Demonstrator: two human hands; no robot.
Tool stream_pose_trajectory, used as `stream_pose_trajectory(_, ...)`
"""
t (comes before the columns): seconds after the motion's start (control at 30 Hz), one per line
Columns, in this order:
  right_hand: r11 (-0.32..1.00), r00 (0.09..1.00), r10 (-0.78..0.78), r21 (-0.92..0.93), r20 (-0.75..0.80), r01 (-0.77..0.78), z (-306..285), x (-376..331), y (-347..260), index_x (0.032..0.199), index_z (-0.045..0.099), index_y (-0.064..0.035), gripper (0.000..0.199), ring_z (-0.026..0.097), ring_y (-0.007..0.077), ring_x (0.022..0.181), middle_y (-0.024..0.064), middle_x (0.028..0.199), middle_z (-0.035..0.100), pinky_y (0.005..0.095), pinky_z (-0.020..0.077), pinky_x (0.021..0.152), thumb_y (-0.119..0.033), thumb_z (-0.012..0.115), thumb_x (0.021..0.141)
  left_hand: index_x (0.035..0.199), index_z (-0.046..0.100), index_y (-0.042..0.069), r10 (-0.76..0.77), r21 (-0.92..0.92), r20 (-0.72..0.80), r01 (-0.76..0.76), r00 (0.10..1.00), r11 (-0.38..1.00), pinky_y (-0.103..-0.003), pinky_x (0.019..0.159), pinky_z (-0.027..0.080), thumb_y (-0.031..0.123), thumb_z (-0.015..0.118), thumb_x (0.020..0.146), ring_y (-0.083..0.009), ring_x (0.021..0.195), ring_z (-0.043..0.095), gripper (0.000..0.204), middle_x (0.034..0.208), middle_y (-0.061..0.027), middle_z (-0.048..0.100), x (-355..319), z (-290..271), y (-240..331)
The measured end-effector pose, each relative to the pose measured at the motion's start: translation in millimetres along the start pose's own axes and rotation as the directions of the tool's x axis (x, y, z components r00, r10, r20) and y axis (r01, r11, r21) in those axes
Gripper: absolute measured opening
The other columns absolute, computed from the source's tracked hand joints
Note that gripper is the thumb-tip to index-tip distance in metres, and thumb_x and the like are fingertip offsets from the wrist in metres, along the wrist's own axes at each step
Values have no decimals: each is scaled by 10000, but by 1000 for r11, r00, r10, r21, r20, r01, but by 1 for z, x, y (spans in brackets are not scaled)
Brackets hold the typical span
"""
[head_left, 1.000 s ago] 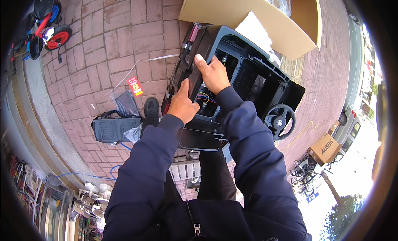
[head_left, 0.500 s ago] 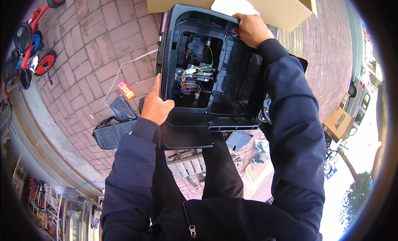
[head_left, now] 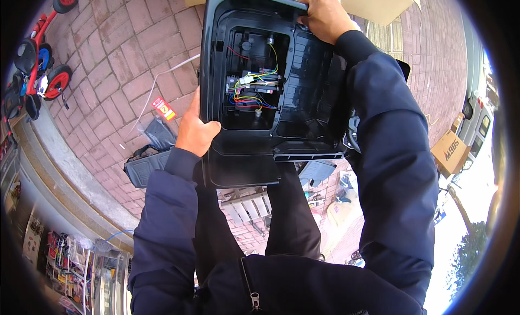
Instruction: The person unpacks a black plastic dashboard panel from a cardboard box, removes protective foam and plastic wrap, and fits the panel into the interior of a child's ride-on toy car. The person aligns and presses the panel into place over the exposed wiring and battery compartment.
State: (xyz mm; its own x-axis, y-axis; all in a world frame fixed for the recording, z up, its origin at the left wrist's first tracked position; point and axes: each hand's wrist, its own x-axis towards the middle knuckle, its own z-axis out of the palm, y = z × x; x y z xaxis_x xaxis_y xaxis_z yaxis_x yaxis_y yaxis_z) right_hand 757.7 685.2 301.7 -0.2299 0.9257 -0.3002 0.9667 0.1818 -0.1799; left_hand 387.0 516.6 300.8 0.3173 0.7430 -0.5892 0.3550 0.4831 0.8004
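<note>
I hold up a large black plastic shell (head_left: pixel 314 85) in front of me, its hollow side facing me. My left hand (head_left: pixel 197 128) grips its left edge, thumb on the near face and fingers hidden behind. At the upper right corner, my right hand (head_left: pixel 327 21) is closed around the rim. Inside a recess of the shell, coloured wires (head_left: pixel 260 74) run between small metal parts, with a white connector (head_left: pixel 247 80) among them. A narrow black rail (head_left: pixel 309 157) spans its lower right edge.
An open cardboard box (head_left: pixel 379 7) lies beyond the shell. Red-wheeled ride-on trikes (head_left: pixel 39 50) stand at far left. On the brick paving are a grey plastic part (head_left: pixel 142 169), a red-and-yellow tag (head_left: pixel 164 108) and a slatted grey piece (head_left: pixel 246 209) near my legs. A carton (head_left: pixel 450 151) stands at right.
The shell has shifted slightly up and toward the left in the picture, both hands moving with it. My grip on it looks the same.
</note>
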Motion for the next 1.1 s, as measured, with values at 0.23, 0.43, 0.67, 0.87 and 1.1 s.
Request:
stream_pose_trajectory(0.23, 996, 998, -58, -72, -6, 58, -9, 4, -7, 1177, 755, -51, 265, 740, 392, 891, 210, 950, 758, 442, 595, 861, -153, 777, 933, 1627, 361, 45, 15, -17, -9, -15, 1000, 1000, -292, 1037, 475, -27, 616, 770, -217, 1187, 648, 897, 1356, -153, 668, 1, -1, 4)
stream_pose_trajectory(0.43, 992, 992, -121, -25, 41, 122, -12, 4, -2, 900, 727, -38, 184, 702, 451, 779, 244, 815, 715, 538, 562, 748, -201, 696, 821, 1629, 352, 42, -73, 33, 34, 72, 997, 997, -297, 1009, 494, -26, 615, 778, -222, 1132, 670, 893, 1303, -153, 691, -5, -3, 9)
stream_pose_trajectory(0.67, 992, 990, -124, 40, 66, 122, -5, 10, 5, 919, 727, -37, 213, 696, 456, 810, 243, 821, 713, 540, 550, 771, -230, 744, 830, 1643, 312, 22, -90, 25, 26, 89, 996, 996, -307, 1062, 464, -31, 609, 778, -236, 1221, 637, 916, 1372, -182, 653, -1, -2, 15)
stream_pose_trajectory(0.87, 892, 963, 131, 452, -235, -12, 24, -22, 12, 1305, 684, -89, 541, 738, 366, 961, 154, 1109, 768, 423, 578, 897, -323, 866, 852, 1632, 342, 33, -41, -34, 36, 42, 999, 999, -310, 1071, 459, -33, 604, 774, -227, 1243, 620, 899, 1392, -170, 638, -1, -2, 6)
stream_pose_trajectory(1.1, 944, 944, 96, 329, -314, 13, 98, -24, 30, 1273, 701, -120, 497, 669, 368, 1096, 128, 1207, 712, 451, 543, 953, -274, 875, 834, 1529, 474, 26, -51, -15, -12, 51, 999, 999, -326, 1032, 490, -15, 608, 769, -261, 1174, 667, 772, 1306, -170, 683, -3, 1, -3)
